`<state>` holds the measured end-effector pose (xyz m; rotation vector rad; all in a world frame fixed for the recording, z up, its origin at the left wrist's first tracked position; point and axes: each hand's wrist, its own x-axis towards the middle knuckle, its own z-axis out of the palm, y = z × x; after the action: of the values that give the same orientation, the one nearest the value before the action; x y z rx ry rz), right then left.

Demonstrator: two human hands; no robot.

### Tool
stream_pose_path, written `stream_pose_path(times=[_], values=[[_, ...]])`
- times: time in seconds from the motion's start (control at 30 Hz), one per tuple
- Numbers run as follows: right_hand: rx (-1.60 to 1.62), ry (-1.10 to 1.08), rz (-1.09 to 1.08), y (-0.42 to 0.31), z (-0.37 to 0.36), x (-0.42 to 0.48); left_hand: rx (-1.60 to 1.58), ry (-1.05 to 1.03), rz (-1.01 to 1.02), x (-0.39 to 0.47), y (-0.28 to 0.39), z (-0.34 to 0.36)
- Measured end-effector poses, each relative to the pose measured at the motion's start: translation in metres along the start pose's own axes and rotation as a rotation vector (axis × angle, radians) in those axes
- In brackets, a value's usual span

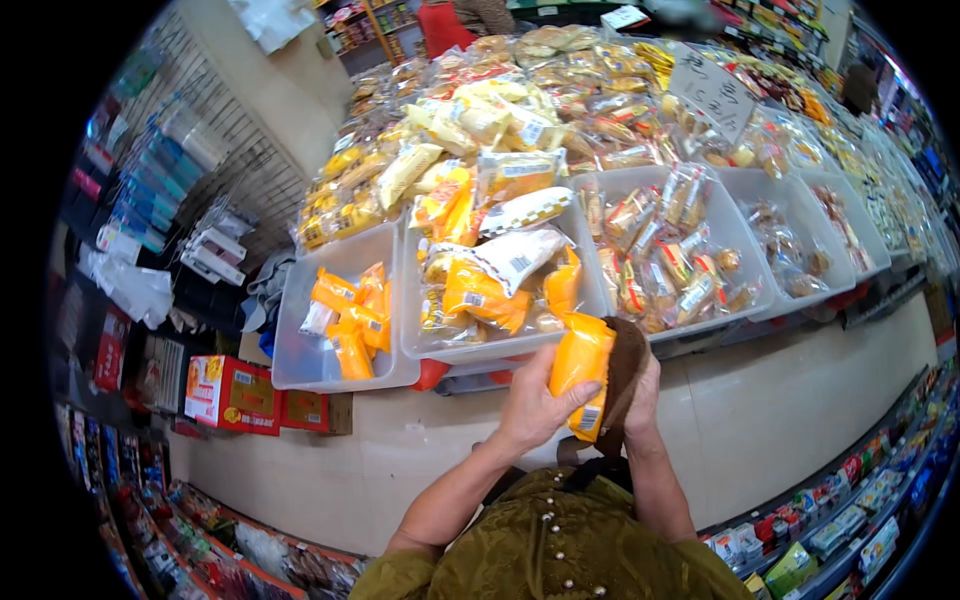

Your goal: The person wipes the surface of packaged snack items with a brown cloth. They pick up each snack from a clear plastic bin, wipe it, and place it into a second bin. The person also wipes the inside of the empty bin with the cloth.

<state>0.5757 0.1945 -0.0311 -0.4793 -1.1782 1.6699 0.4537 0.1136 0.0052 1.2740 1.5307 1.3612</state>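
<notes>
My left hand (pixel 536 405) grips an orange plastic-wrapped snack packet (pixel 583 367), its thumb across the lower front. Right against the packet is a brown cloth (pixel 624 375), which my right hand (pixel 643 390) holds from the far side; most of those fingers are hidden behind it. Both hands are over the floor, just in front of a clear plastic bin (pixel 495 349) of orange, white and yellow packets. To its left, a smaller bin (pixel 281 345) contains several orange packets (pixel 352 322) and a white one.
More bins (pixel 757 300) of wrapped baked goods stand to the right. Heaped packets (pixel 480 112) rise behind, with a handwritten sign (pixel 712 90). Red cartons (pixel 232 394) sit on the floor at left. Stocked shelves (pixel 825 517) curve along the lower right. A person in a red garment (pixel 445 28) is at the far side.
</notes>
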Motion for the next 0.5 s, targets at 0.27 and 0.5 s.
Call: stream_pose_path(times=[0.27,0.5], values=[[0.242,-0.102,0.238,0.015,0.015,-0.019,-0.159,0.305,0.092,-0.016,-0.001,-0.001],[0.596,-0.147,0.477,0.016,0.076,-0.009,-0.383,0.43,0.121,-0.033,0.003,-0.058]])
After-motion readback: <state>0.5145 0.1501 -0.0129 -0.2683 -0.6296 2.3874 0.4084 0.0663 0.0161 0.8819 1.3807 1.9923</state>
